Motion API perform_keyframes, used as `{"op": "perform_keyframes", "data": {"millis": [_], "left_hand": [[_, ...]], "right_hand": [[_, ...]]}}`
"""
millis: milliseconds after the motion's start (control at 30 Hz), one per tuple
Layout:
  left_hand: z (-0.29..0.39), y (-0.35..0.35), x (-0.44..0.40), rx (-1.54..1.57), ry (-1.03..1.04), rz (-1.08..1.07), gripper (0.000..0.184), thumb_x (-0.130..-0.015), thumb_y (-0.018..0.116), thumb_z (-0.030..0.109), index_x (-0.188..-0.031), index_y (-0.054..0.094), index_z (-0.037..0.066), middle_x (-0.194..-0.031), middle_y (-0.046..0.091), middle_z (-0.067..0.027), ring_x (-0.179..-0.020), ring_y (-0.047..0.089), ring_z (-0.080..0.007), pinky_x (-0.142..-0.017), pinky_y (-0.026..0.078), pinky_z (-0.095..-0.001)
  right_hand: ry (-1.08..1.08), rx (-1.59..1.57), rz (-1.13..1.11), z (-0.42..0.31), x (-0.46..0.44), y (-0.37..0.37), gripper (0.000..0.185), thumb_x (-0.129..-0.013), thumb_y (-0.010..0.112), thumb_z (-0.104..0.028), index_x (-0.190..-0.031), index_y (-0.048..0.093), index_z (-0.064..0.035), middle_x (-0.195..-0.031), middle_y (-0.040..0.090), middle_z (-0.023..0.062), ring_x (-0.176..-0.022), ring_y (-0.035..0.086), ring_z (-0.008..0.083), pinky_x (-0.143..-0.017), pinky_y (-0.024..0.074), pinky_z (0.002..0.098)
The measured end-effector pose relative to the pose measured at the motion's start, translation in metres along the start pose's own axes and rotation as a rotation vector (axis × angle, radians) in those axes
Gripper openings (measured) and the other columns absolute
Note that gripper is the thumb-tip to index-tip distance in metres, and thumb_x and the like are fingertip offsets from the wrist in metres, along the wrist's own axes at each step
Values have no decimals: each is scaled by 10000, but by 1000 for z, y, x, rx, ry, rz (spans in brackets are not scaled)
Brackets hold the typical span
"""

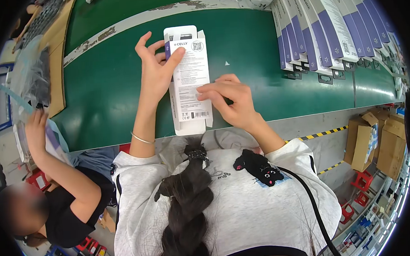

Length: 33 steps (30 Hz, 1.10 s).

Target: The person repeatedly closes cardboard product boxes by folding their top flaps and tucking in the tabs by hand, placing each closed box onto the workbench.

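Note:
A white smartwatch box [191,78] marked CELLY lies lengthwise before me on the green table, its printed back facing up. Flaps stand out at its top and bottom ends, and a dark insert shows at the top. My left hand [155,68] grips the upper left side, thumb across the printed face and other fingers by the purple edge. Over the lower right of the same face, my right hand [231,97] rests its fingertips on the box, index finger and thumb slightly apart. Nothing shows between them. A small white scrap [227,63] lies to the right.
A row of similar white and purple boxes [322,27] stands at the back right. Cardboard cartons [375,141] and red stools [363,180] are on the floor to the right. At left, another person [66,189] reaches toward plastic bags [35,76] beside a cardboard edge.

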<state>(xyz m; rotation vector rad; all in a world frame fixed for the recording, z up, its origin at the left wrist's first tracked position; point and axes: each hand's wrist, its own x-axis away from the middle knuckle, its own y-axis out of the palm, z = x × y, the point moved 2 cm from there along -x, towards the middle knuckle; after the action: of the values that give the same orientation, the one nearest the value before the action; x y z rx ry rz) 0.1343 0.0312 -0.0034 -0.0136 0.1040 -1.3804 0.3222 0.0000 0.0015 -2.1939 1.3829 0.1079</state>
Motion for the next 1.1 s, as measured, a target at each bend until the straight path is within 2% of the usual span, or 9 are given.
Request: {"op": "perform_keyframes", "data": {"millis": [133, 167, 233, 367, 500, 733, 933, 1067, 1100], "left_hand": [[0, 12, 9, -44, -52, -74, 841, -698, 735, 5, -1305, 153, 25, -1092, 470, -226, -866, 629, -257, -675, 548, -313], [3, 16, 13, 7, -62, -105, 836, -703, 727, -3, -1309, 152, 27, -1096, 474, -224, -864, 631, -256, -673, 549, -312], [7, 22, 22, 125, -90, -161, 788, -740, 683, -17, -1331, 164, 37, -1123, 490, -219, -873, 628, -234, -689, 543, -301], [15, 31, 37, 272, -99, -279, 677, -827, 592, 10, -1363, 179, 48, -1138, 520, -193, -945, 581, -183, -774, 504, -287], [15, 34, 54, 318, -71, -231, 575, -901, 508, 92, -1365, 170, 68, -1142, 506, -176, -1010, 522, -184, -852, 436, -307], [-8, 25, 64, 423, -175, -175, 462, -880, 491, 34, -1292, 282, 38, -1104, 535, -165, -967, 546, -158, -813, 458, -284], [0, 24, 63, 333, -66, -215, 388, -880, 489, 30, -1239, 342, 20, -1053, 566, -122, -891, 555, -128, -770, 464, -259], [-14, 25, 68, 220, -157, -343, 343, -894, 475, 44, -1216, 361, 12, -1080, 548, -125, -901, 541, -139, -789, 451, -262], [-8, 33, 71, 322, -72, -216, 291, -902, 465, 58, -1180, 394, 5, -1089, 539, -125, -914, 533, -139, -800, 442, -259]], "right_hand": [[12, -104, 246, 4, -2, 1, 165, -798, 552, 23, -950, 615, 15, -933, 630, 101, -867, 574, 192, -782, 435, 295], [-24, 30, 301, 11, -3, -5, 292, -767, 597, 18, -1057, 569, -6, -1052, 553, 126, -914, 560, 217, -753, 468, 300], [137, -198, 452, 16, -4, -6, 377, -779, 586, 35, -1146, 499, 14, -1153, 467, 131, -928, 549, 204, -750, 482, 287], [268, -614, 279, 17, -2, -9, 474, -789, 562, 71, -1243, 436, 28, -1148, 418, 111, -922, 541, 147, -723, 488, 234], [167, -515, 210, 17, -3, -11, 467, -773, 545, 100, -1228, 468, 27, -1101, 395, 86, -891, 524, 118, -711, 472, 219], [149, -639, 108, 15, -2, -7, 409, -780, 520, 98, -1184, 513, 31, -1092, 369, 74, -878, 510, 117, -720, 466, 236], [173, -604, 76, 17, -2, -11, 307, -800, 488, 77, -1094, 571, 43, -1229, 361, 113, -980, 515, 152, -798, 473, 269], [129, -716, 19, 22, -3, -12, 322, -798, 478, 75, -1105, 566, 36, -1243, 460, 177, -1042, 520, 194, -896, 433, 320], [101, -726, 42, 23, -2, -12, 333, -796, 475, 76, -1115, 559, 33, -1192, 528, 183, -1055, 521, 197, -915, 419, 329]]}}
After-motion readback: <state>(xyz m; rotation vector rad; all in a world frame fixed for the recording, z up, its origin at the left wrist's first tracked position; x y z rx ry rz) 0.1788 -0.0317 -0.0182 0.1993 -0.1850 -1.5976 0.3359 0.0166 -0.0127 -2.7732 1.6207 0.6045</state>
